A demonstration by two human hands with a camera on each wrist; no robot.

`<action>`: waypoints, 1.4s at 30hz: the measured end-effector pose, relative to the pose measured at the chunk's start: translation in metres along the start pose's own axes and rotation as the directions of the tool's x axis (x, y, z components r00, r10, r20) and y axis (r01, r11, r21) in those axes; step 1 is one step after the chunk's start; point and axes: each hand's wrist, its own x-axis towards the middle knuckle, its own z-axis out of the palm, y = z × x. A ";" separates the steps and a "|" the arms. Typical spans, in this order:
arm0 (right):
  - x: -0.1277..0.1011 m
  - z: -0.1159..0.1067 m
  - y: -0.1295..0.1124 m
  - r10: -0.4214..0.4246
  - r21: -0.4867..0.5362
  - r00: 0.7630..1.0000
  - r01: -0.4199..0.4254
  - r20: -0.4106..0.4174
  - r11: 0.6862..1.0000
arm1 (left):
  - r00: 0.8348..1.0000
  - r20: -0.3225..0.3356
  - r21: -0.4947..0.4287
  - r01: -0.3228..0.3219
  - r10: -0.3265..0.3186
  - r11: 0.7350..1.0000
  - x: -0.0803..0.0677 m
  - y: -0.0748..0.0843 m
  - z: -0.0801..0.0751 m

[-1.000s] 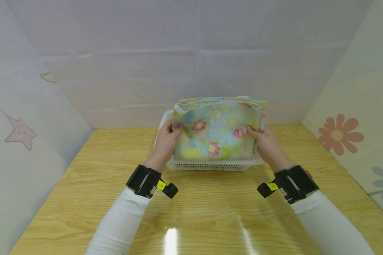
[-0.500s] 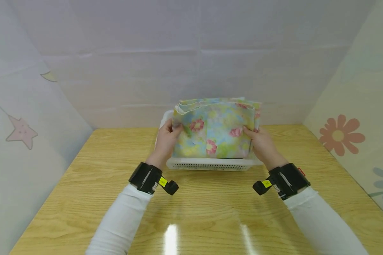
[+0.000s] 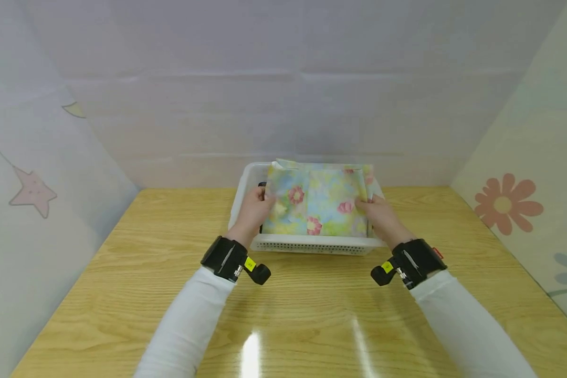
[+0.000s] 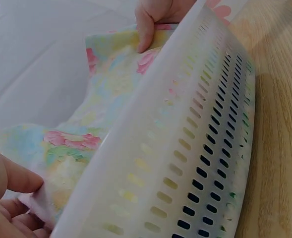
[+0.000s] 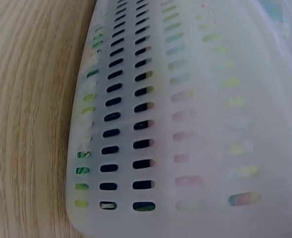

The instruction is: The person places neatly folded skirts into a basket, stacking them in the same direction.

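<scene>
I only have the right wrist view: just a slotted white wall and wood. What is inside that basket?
Observer: A folded floral cloth, standing in the white basket.
Operator: Is anyone holding it?
Observer: Yes. The left hand has a grip on its left edge, the right hand on its right edge.
Operator: Where does the basket sit?
Observer: On the wooden table, at the far side by the back wall.

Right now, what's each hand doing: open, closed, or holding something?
Left hand: grips the left edge of the folded floral cloth.
Right hand: grips the cloth's right edge, over the white basket.
</scene>
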 end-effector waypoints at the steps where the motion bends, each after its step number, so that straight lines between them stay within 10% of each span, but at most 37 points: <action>1: 0.001 0.000 0.001 0.009 -0.020 1.000 -0.008 0.007 1.000 | 1.000 -0.001 0.022 0.018 -0.018 1.000 0.001 -0.001 0.001; 9: 0.004 -0.004 0.007 0.045 -0.088 0.992 -0.035 0.117 0.995 | 0.993 0.096 0.335 0.034 -0.070 0.942 -0.001 -0.003 0.003; 19: 0.007 -0.003 0.007 0.040 -0.171 0.995 -0.025 0.087 0.985 | 0.989 0.147 0.504 -0.081 0.006 0.860 -0.009 -0.002 0.005; 29: -0.004 0.006 0.008 -0.178 -0.532 0.984 0.145 -0.010 0.834 | 0.952 0.146 0.748 -0.285 0.270 0.599 -0.024 -0.002 0.010; 35: -0.009 0.011 0.008 -0.241 -0.607 0.967 0.244 0.089 0.756 | 0.944 0.123 0.843 -0.263 0.307 0.470 -0.027 -0.002 0.011; 39: -0.010 0.009 0.007 -0.128 -0.604 0.982 0.188 0.141 0.774 | 0.966 0.111 0.859 -0.212 0.234 0.466 -0.025 -0.003 0.010; 42: -0.009 0.006 0.006 -0.067 -0.598 0.982 0.162 0.179 0.785 | 0.979 0.132 0.837 -0.193 0.153 0.512 -0.022 -0.003 0.008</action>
